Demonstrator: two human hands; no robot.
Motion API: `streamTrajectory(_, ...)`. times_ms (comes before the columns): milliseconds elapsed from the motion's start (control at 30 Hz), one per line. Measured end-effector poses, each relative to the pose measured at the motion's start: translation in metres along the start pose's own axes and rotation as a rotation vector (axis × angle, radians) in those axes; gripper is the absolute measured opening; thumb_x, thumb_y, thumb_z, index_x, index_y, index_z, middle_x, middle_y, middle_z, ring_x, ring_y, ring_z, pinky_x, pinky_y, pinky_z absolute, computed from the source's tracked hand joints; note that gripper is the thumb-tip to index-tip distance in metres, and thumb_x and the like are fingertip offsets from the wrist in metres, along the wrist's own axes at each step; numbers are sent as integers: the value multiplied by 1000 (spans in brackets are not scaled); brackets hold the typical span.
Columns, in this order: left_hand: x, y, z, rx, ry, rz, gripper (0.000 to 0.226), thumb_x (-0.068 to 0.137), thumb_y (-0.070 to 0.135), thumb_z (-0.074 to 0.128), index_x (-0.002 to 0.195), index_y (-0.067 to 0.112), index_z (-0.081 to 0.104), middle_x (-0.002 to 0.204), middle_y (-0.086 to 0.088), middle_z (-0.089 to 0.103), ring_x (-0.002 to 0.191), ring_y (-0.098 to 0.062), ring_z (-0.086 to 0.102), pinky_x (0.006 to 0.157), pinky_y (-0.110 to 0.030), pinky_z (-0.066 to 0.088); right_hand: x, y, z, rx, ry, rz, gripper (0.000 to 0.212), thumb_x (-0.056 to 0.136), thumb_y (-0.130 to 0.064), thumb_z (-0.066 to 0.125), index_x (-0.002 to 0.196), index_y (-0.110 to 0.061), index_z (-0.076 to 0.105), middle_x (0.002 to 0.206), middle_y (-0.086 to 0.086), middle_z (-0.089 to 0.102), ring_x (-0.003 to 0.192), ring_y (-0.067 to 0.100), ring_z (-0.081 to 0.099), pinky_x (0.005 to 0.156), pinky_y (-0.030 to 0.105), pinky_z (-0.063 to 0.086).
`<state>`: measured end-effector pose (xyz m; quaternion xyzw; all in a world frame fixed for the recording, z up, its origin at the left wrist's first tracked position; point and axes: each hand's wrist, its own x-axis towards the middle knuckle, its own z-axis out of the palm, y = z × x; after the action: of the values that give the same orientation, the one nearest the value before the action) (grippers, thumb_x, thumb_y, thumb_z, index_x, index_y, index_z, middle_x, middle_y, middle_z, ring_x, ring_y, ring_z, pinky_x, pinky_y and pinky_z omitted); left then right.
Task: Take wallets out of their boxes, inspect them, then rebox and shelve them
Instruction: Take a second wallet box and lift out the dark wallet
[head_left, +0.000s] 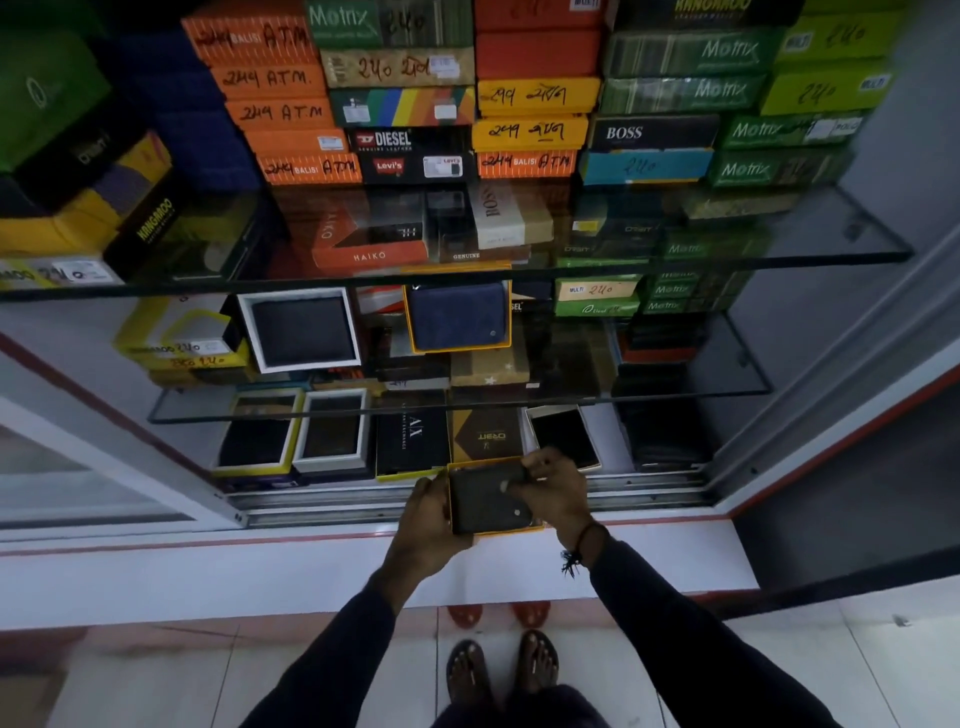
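A dark wallet (485, 499) lies in an open yellow-edged box (496, 531) that I hold in front of the cabinet's sliding-door track. My left hand (428, 525) grips the box from its left side and underneath. My right hand (553, 491) rests on the wallet's right half, fingers curled over its top edge. A blue wallet in an open yellow box (457, 317) sits on the middle glass shelf. A black wallet in an open white box (301, 330) lies to its left.
Glass shelves (779, 257) carry stacked closed boxes in orange, green, yellow and black. Several open boxes (332, 434) and a phone-like slab (563, 436) lie on the bottom shelf. A white ledge (208, 577) runs below the cabinet. My sandalled feet (501, 670) stand on tiled floor.
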<state>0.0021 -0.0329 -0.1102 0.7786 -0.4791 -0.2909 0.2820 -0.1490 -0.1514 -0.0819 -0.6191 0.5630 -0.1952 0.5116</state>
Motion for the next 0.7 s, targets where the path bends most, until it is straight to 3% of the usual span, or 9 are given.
streamTrajectory(33, 1, -3, 0, -19, 0, 7, 82, 55, 24, 91, 129, 23, 54, 115, 5, 54, 103, -15, 58, 82, -27, 56, 3, 2, -1, 54, -5, -12, 33, 62, -15, 90, 81, -16, 64, 89, 5, 72, 92, 25, 71, 84, 44, 60)
streamTrajectory(133, 0, -3, -10, -151, -21, 34, 89, 58, 14, 95, 132, 34, 50, 117, 14, 46, 100, -5, 60, 77, -11, 53, 2, 1, -14, 276, -15, 51, 21, 71, -1, 83, 79, -10, 66, 95, 16, 72, 98, 34, 70, 88, 51, 59)
streamTrajectory(200, 2, -1, -20, -318, -61, 28, 82, 57, 8, 95, 123, 37, 56, 121, 11, 51, 108, -15, 63, 78, -13, 56, 0, -1, -28, 408, -48, 102, 16, 75, 1, 79, 84, -5, 68, 104, 23, 72, 102, 40, 69, 88, 54, 58)
streamTrajectory(400, 2, 19, -56, -514, -191, 31, 88, 58, 22, 96, 136, 33, 57, 124, 2, 66, 105, -23, 65, 81, -27, 59, -11, -9, -58, 535, -281, 155, 41, 84, -10, 73, 114, 14, 59, 126, 31, 63, 113, 42, 65, 91, 48, 59)
streamTrajectory(500, -3, 22, -68, -715, -209, 50, 78, 61, 20, 93, 132, 27, 62, 118, -16, 71, 109, -34, 66, 92, -37, 58, -19, -19, -64, 575, -410, 165, 46, 90, -27, 67, 124, 4, 61, 128, 24, 65, 118, 36, 64, 101, 45, 53)
streamTrajectory(567, -8, 23, -68, -920, -272, 36, 77, 63, 22, 90, 134, 18, 61, 126, -20, 69, 117, -36, 64, 99, -44, 53, -27, -25, -61, 672, -502, 205, 47, 95, -39, 57, 128, -6, 61, 129, 18, 66, 121, 34, 63, 103, 44, 51)
streamTrajectory(633, -13, 28, -65, -1078, -360, 2, 85, 61, 34, 93, 135, 10, 60, 126, -19, 68, 108, -34, 64, 91, -42, 52, -32, -28, -54, 802, -597, 232, 48, 98, -36, 53, 135, -7, 56, 137, 21, 59, 126, 35, 59, 102, 45, 52)
streamTrajectory(700, -18, 35, -63, -1168, -389, -12, 80, 57, 43, 94, 125, 9, 69, 103, -12, 74, 84, -20, 62, 72, -29, 51, -36, -33, -43, 855, -659, 221, 45, 99, -24, 50, 139, -4, 51, 142, 24, 54, 127, 37, 57, 100, 45, 54)
